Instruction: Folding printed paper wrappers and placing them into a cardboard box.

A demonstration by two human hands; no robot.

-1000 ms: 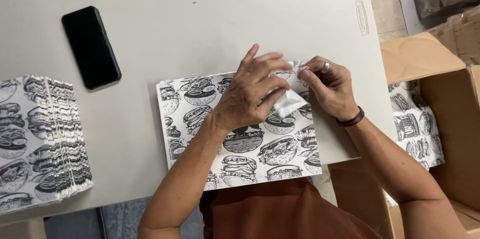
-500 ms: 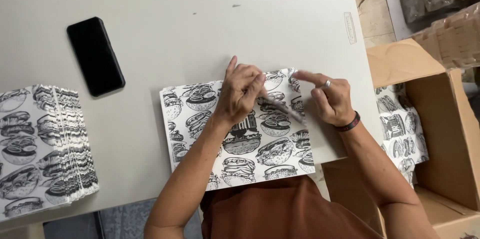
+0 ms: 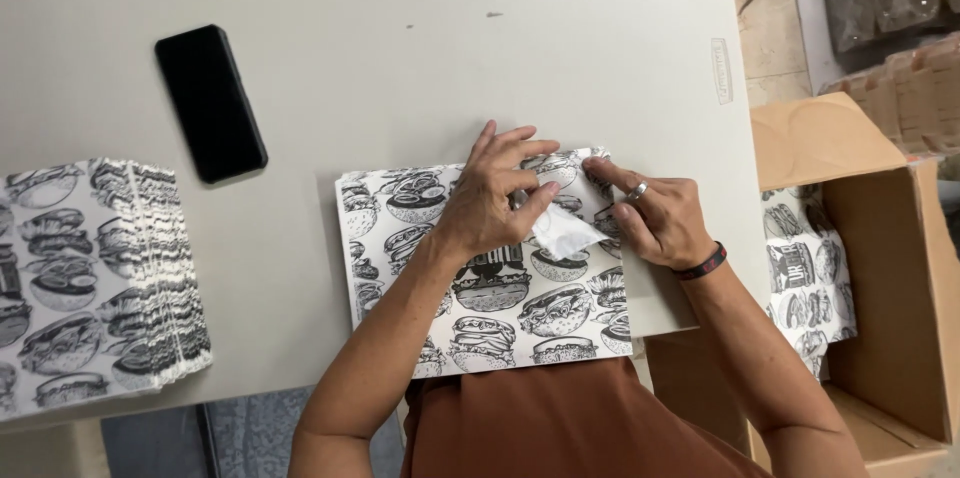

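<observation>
I'm looking straight down at a plain light grey table [image 3: 420, 58], with a bit of tiled floor off its right edge. Right in front of me lies a paper bag printed with black-and-white burgers [image 3: 480, 298], flat on the table near its front edge. My left hand [image 3: 495, 203] is spread, fingers fanned and pressing down on the bag's upper part. My right hand [image 3: 660, 220], with a ring and a dark wristband, sits just beside it at the bag's top right corner, fingers half curled, working a small white fold of paper [image 3: 565, 231] that pokes up between the two hands. Can't tell if it's actually pinched.

Off to the left there's a thick stack of the same printed bags [image 3: 90, 288], and a black phone [image 3: 210, 103] face-up above it. On the right an open cardboard box [image 3: 880, 288] holds more printed bags [image 3: 805, 278].
</observation>
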